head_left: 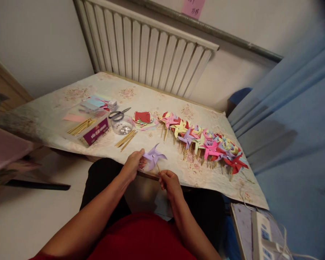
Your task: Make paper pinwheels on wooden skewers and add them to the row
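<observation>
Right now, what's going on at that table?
A person seated at the table holds a purple paper pinwheel: the left hand grips its vanes, the right hand pinches its wooden stick. A row of finished pinwheels lies to the right. Scissors, loose sticks and cut paper lie behind.

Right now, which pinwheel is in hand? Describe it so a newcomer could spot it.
Start at the floral-covered table and go to its near edge. There the left hand and right hand hold a lilac pinwheel by blade and stick. It is apart from the pinwheel row on the table.
</observation>
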Motion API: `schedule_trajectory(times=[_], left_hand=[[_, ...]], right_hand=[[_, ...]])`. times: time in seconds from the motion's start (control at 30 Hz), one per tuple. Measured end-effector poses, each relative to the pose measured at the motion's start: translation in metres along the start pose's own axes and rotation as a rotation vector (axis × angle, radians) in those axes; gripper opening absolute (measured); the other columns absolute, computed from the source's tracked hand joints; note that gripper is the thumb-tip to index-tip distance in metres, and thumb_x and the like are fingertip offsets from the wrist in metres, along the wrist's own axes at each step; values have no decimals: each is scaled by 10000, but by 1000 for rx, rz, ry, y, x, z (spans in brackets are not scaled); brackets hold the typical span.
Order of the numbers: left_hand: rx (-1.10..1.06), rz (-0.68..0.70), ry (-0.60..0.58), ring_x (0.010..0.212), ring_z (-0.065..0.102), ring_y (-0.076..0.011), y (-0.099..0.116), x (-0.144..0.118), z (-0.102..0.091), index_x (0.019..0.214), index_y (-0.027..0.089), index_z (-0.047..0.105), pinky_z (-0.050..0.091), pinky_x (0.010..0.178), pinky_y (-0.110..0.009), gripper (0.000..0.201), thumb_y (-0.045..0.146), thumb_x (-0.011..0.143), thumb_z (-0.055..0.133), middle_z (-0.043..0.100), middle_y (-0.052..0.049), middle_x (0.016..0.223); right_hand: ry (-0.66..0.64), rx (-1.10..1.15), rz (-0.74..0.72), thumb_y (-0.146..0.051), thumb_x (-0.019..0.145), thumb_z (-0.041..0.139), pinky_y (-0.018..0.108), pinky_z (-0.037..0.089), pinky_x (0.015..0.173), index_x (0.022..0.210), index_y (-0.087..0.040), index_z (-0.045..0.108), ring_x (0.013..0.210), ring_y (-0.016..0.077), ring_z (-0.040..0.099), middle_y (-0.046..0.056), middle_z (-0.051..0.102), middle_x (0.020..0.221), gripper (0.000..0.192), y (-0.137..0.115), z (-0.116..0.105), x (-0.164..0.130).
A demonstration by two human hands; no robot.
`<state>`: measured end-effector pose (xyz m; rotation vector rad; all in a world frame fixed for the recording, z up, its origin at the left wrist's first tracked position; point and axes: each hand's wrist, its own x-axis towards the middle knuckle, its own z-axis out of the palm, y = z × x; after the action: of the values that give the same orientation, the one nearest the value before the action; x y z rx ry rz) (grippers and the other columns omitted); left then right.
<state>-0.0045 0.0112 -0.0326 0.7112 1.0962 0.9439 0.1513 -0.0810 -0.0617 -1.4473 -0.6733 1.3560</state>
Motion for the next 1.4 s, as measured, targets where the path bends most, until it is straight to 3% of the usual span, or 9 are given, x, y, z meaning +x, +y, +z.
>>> schedule_trajectory(times=[0.23, 0.57, 1.4], left_hand=[[130, -56, -184, 542, 506, -86, -16, -6, -4, 715, 148, 572, 392, 566, -222, 349, 392, 583, 784, 566, 26, 613], [165, -67, -170, 479, 465, -87, -24, -5, 1, 627, 174, 511, 357, 524, -221, 274, 360, 602, 710, 515, 42, 518], [84, -113, -212, 470, 459, -69, -31, -8, 18, 588, 145, 530, 339, 499, -208, 194, 295, 613, 651, 520, 29, 509]], right_hand=[[17, -2, 3, -431, 650, 651, 200, 248, 345, 695, -173, 595, 338, 61, 393, -56, 545, 487, 268, 0, 0, 0], [12, 13, 3, -416, 659, 648, 205, 248, 347, 713, -167, 604, 333, 65, 389, -54, 551, 487, 259, 0, 2, -1], [-28, 25, 40, -387, 656, 642, 192, 333, 359, 763, -174, 588, 367, 85, 488, -51, 591, 509, 244, -2, 12, -6]])
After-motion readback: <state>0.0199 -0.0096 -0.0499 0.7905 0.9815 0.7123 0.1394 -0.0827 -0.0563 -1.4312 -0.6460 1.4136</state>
